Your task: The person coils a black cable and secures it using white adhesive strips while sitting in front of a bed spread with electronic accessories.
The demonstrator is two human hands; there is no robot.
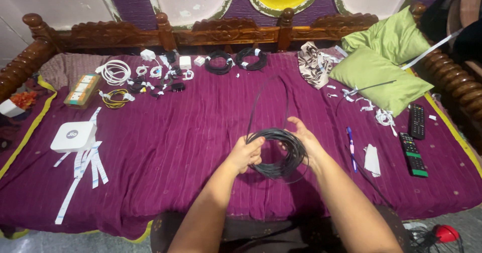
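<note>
A coil of thin black cable [276, 155] is held over the purple bedspread [175, 142] at the front middle. My left hand [247, 152] grips the coil's left side. My right hand [303, 141] holds its right side from behind. One loose loop of the cable [266, 95] rises from the coil toward the back of the bed. A trailing length of cable runs off to the right, past the pillows.
At the back lie two tied black cable coils [219, 62], a white coil [116, 72], and several small adapters. A white box [73, 136] and paper strips are at left. Green pillows [380, 75], two remotes [413, 154] and a pen [351, 145] are at right.
</note>
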